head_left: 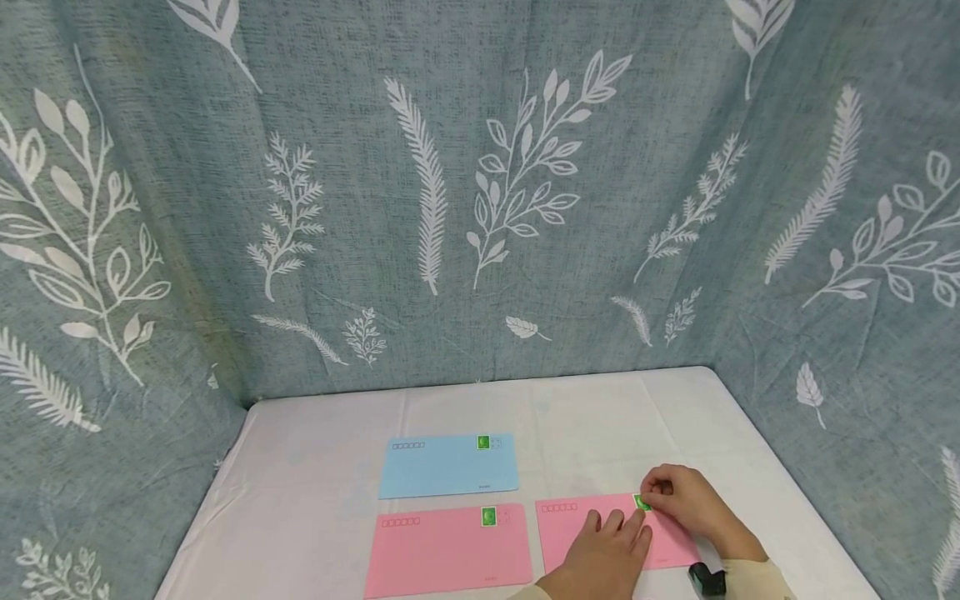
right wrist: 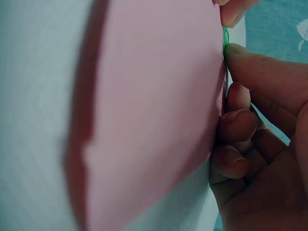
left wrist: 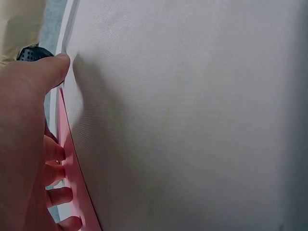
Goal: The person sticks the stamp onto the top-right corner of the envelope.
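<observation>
A pink envelope [head_left: 555, 525] lies at the right of the row, under both hands. My left hand [head_left: 603, 554] rests on its middle with the fingers spread over the paper. At its upper right corner, a green stamp [head_left: 642, 502] with a white border shows partly. My right hand [head_left: 686, 504] has its thumb and fingertips at that stamp, pinching by its right edge, the other fingers curled. In the right wrist view the thumb tip [right wrist: 236, 49] touches the green sliver of the stamp, close to a left fingertip. Part of the stamp is hidden by the right fingers.
Another pink envelope [head_left: 448, 554] lies to the left, bearing a green stamp [head_left: 489, 517] at its upper right. Behind it lies a blue envelope [head_left: 446, 471], also stamped. All lie on a white-covered table [head_left: 300, 467], with a patterned grey-blue curtain [head_left: 360, 208] around its back and sides.
</observation>
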### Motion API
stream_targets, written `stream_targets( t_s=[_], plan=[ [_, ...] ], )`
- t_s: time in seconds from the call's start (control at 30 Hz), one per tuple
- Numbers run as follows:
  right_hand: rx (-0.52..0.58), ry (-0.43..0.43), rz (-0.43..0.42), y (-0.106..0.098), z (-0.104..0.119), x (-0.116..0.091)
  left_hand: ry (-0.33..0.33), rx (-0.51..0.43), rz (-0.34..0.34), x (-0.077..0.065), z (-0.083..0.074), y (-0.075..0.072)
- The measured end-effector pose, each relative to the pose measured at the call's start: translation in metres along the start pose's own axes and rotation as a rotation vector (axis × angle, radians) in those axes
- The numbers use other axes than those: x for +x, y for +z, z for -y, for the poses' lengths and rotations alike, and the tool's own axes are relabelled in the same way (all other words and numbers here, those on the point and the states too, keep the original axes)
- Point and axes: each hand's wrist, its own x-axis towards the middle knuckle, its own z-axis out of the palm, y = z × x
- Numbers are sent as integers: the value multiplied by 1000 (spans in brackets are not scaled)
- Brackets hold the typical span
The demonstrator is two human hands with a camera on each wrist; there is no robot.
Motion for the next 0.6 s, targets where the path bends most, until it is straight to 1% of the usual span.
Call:
stream_targets(
  t_s=[0.07,0.27,0.6],
  plan=[
    [1,4,7,-1,2,0,3,-2,-1,1,1,0],
    [-7,-24,20,-1,4,1,9,-30,17,1,2,-1],
    [-42,36,0,1,7,5,7,-60,63,6,3,0]
  ],
)
